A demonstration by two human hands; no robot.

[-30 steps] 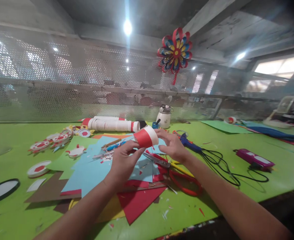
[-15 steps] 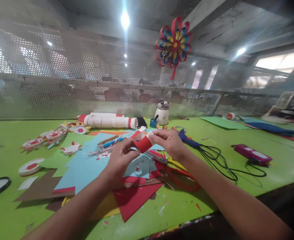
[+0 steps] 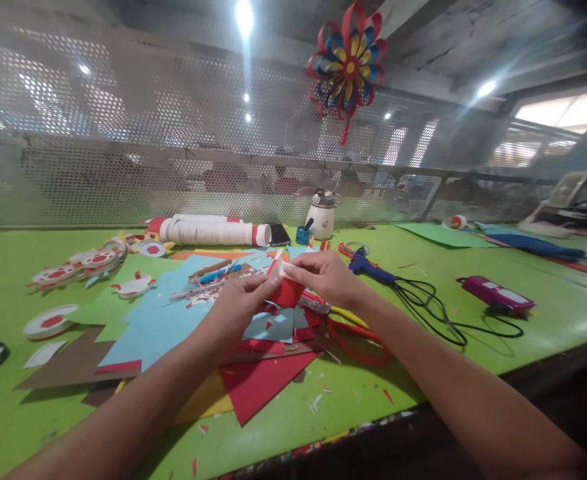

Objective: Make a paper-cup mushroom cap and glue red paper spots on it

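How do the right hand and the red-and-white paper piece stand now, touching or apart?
Touching. The head view shows the right hand with its fingers pinching the white edge of the red-and-white paper piece.

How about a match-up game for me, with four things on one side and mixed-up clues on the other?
1. Red-and-white paper piece
2. Hot glue gun
3. Paper flower
4. Bottle

A. Hanging up high
B. White, with a dark lid
C. Pinched by the left hand and right hand
D. Blue, on the green table

Pairs: 1-C, 2-D, 3-A, 4-B
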